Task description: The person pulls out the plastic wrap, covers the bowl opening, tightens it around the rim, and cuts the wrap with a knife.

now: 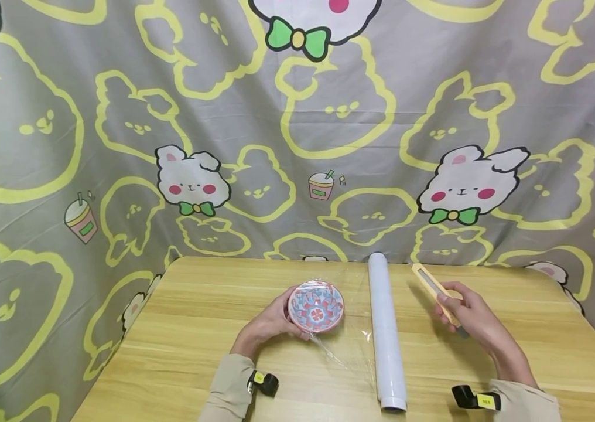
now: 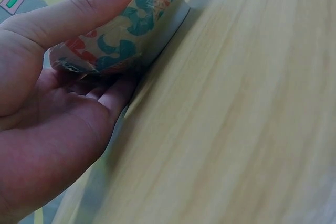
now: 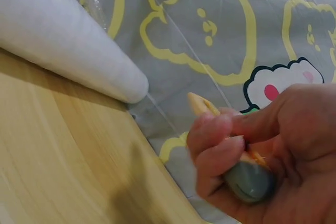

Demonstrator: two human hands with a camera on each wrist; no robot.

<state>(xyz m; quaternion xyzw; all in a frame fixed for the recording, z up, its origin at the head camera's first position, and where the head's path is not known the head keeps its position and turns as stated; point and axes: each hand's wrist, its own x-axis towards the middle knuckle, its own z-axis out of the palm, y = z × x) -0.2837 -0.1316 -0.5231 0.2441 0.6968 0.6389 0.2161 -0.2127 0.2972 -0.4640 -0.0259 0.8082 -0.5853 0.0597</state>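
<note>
A small bowl (image 1: 316, 306) with a red and blue flower pattern is held by my left hand (image 1: 272, 319) at its left side. In the left wrist view the thumb lies along the patterned wall of the bowl (image 2: 126, 35), and other fingers reach under it. Clear plastic wrap (image 1: 352, 346) covers the bowl and stretches right to a long white roll of plastic wrap (image 1: 387, 334). To the right of the roll, my right hand (image 1: 474, 313) grips a yellow box cutter (image 1: 429, 287), raised over the table. Its grey end (image 3: 249, 182) shows below the curled fingers in the right wrist view.
The wooden table (image 1: 197, 305) carries the roll, which runs from the back edge toward the front. Behind and beside the table hangs a grey curtain (image 1: 255, 129) with yellow outlines and white cartoon rabbits. Small black cameras (image 1: 266, 384) sit on both wrists.
</note>
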